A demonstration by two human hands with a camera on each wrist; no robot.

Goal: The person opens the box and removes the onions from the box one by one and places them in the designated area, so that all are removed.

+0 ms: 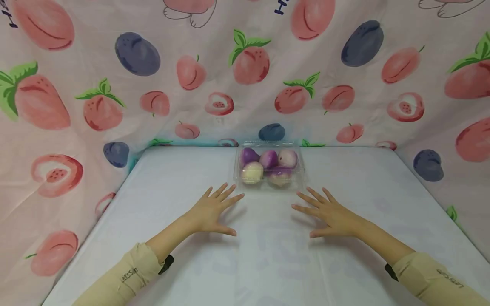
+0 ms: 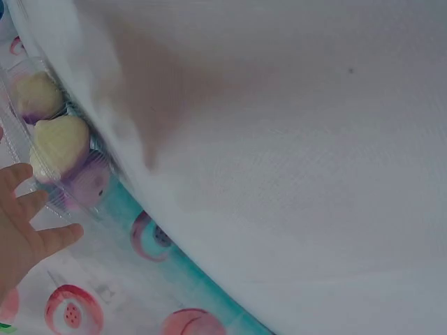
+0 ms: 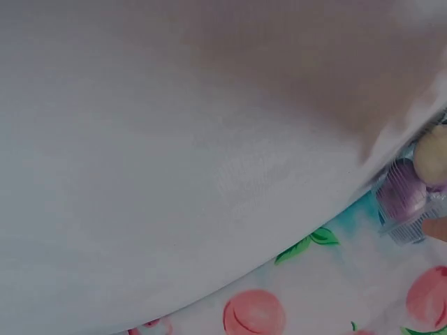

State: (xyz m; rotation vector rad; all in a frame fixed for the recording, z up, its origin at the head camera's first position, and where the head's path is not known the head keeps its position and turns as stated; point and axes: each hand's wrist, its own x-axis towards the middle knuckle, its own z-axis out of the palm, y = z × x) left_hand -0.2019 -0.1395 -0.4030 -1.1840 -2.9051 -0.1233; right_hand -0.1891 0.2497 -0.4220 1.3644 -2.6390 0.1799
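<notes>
A clear plastic box (image 1: pixel 302 180) stands at the far edge of the table, with several round purple-and-white vegetables (image 1: pixel 269 159) inside. One of them, a pale yellowish one (image 1: pixel 252 173), sits at the front left. My left hand (image 1: pixel 214 211) is spread over the table, in front of the box and to its left, holding nothing. On the other side, my right hand (image 1: pixel 332 214) has its fingers spread too, with nothing in it. Both hands cast shadows on the cloth, and their fingertips point towards the box. In the right wrist view only one fingertip (image 3: pixel 436 228) shows.
A white cloth covers the table (image 1: pixel 273 255). Behind it and along both sides hangs a pink curtain (image 1: pixel 245 119) printed with fruit. Dark bands (image 1: pixel 166 264) sit under both beige sleeves (image 1: pixel 130 272).
</notes>
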